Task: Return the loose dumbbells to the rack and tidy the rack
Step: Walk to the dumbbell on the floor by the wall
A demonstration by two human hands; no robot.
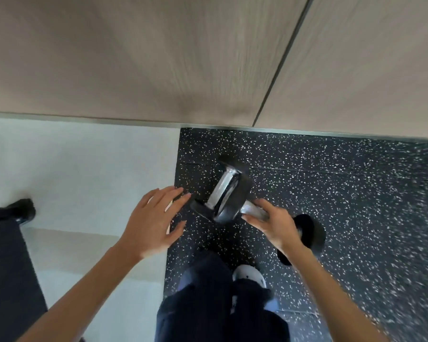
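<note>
Two black-headed dumbbells with chrome handles lie on the speckled black rubber floor (pixel 344 193). The far dumbbell (pixel 223 190) points away from me toward the wall. The near dumbbell (pixel 307 236) lies crosswise, its left head against the far one. My right hand (pixel 274 224) is on the near dumbbell's handle, thumb on the near side and fingers over the far side. My left hand (pixel 153 218) hovers with fingers spread, just left of the far dumbbell's near head, holding nothing. No rack is in view.
A wood-panelled wall (pixel 158 58) rises directly behind the dumbbells. Pale flooring (pixel 84 169) lies to the left. A dark piece of equipment with a black foot (pixel 22 211) stands at the left edge. My dark trousers and white shoe (pixel 248 275) are below the dumbbells.
</note>
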